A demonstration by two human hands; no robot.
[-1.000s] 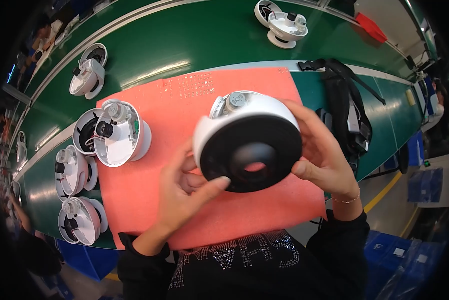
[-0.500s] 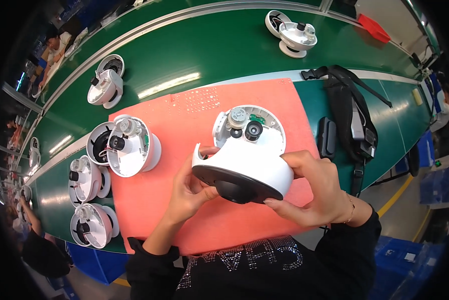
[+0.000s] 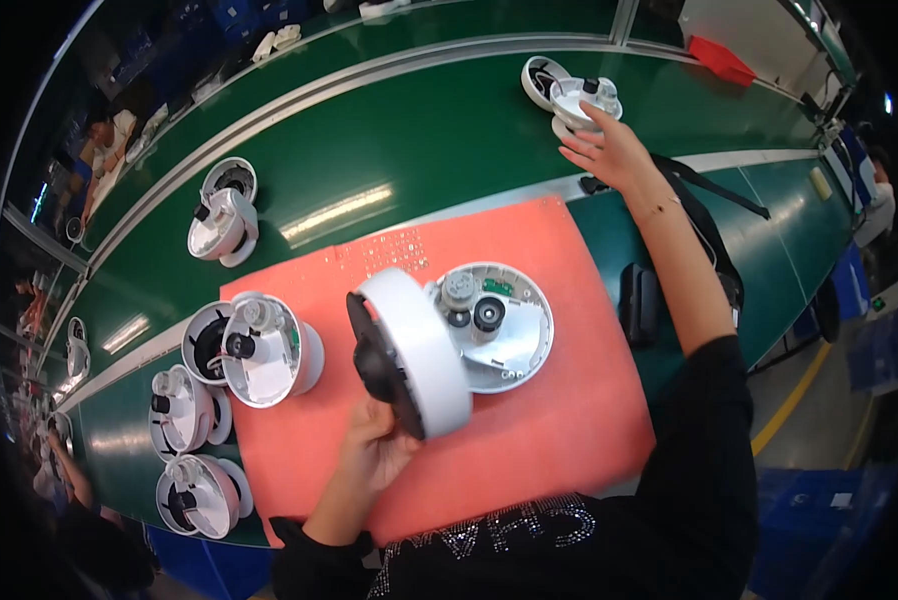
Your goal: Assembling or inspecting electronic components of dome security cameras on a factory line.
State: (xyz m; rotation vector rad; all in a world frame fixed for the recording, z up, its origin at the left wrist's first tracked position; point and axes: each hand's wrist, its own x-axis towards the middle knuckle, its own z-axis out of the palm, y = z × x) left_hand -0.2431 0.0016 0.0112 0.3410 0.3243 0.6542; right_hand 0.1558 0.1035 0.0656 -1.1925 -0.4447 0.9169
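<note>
My left hand (image 3: 377, 448) grips a white housing shell with a black front (image 3: 421, 350) by its lower edge, tilted on its side above the mat. Just right of it, partly covered by the shell, lies an open round camera body (image 3: 509, 345) showing a motor, a black lens and a small green board. My right hand (image 3: 614, 150) is stretched far forward, fingers extended, beside an opened camera unit (image 3: 581, 98) at the back right. Its fingertips overlap that unit's lower side; whether they touch it I cannot tell.
Several opened camera units (image 3: 265, 350) stand along the mat's left side, another (image 3: 223, 225) farther back. Rows of tiny screws (image 3: 394, 248) lie on the orange mat (image 3: 569, 420). A black case (image 3: 639, 305) and black strap (image 3: 704, 180) lie right. A red tray (image 3: 721, 62) sits at the far right.
My right hand has let go of the housing shell and reached forward to the back right unit. My left hand has turned the shell on its side and shifted it left.
</note>
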